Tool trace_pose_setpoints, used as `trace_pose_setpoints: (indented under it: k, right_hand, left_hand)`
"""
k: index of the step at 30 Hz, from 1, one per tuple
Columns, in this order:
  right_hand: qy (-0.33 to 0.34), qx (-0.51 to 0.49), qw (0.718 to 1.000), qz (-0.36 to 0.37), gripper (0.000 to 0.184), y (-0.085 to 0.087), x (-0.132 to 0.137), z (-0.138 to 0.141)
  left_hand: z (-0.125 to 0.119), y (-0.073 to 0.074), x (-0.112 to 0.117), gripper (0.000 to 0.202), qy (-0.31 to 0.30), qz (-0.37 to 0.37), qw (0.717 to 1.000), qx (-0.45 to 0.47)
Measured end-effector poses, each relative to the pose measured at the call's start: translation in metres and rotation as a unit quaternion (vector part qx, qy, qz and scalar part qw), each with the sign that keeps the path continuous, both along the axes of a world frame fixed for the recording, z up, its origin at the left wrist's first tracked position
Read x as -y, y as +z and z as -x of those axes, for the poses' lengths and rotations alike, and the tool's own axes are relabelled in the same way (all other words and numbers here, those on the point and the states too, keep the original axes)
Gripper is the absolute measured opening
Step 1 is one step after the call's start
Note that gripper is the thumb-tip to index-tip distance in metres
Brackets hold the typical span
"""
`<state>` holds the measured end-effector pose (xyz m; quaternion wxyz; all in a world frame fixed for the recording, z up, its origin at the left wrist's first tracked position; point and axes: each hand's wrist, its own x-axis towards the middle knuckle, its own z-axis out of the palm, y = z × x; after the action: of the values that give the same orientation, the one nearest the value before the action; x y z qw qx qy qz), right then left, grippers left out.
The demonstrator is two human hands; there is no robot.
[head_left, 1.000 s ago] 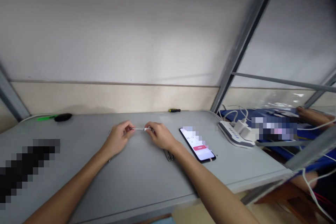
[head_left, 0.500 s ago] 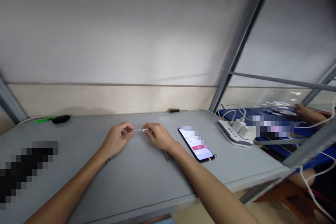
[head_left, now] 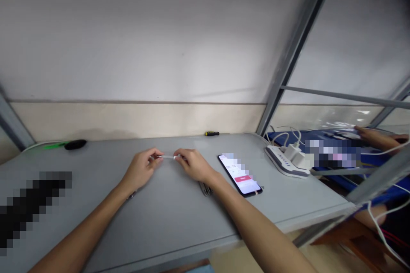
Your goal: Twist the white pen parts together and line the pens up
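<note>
Both my hands rest on the grey table (head_left: 179,217) near its middle. My left hand (head_left: 141,169) and my right hand (head_left: 192,164) pinch the two ends of a short thin white piece (head_left: 168,157), held level between them just above the tabletop. Fingers of both hands are closed on it. A dark metal tool (head_left: 205,188) lies on the table under my right wrist, partly hidden. A phone (head_left: 240,175) with a lit screen lies flat just right of my right hand.
A white power strip (head_left: 286,161) with plugged chargers and white cables sits at the table's right end. A small yellow-handled screwdriver (head_left: 212,133) lies by the wall. A black object with a green cable (head_left: 74,144) is at the back left. Another person's hand (head_left: 378,137) works at the neighbouring blue surface.
Hardly anything differs; my hands keep the same pinch on the white piece and have shifted only slightly. The other person's hand at the right has moved a little.
</note>
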<state>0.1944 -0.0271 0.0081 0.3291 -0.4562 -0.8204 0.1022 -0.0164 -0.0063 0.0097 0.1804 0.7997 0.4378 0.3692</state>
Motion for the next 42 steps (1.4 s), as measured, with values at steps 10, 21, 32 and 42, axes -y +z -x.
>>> trace_pose_setpoints:
  k: [10,21,32,42]
  right_hand:
    - [0.006,0.001,1.000,-0.014,0.022,0.000,0.000,0.000]
    - [0.063,-0.013,0.996,0.060,0.024,0.004,0.002,-0.003]
    - [0.063,-0.239,0.940,0.234,0.030,0.015,-0.006,-0.019]
    - [0.091,-0.597,0.745,0.283,0.022,0.009,-0.016,-0.015]
  left_hand:
    - [-0.004,-0.003,0.000,0.042,0.009,0.049,0.998,-0.037]
    - [0.000,0.002,0.002,0.030,0.003,-0.039,0.996,-0.081]
    - [0.014,0.007,-0.011,0.028,0.018,-0.037,0.999,0.004]
    - [0.018,0.003,-0.010,0.031,-0.014,-0.043,0.991,-0.122]
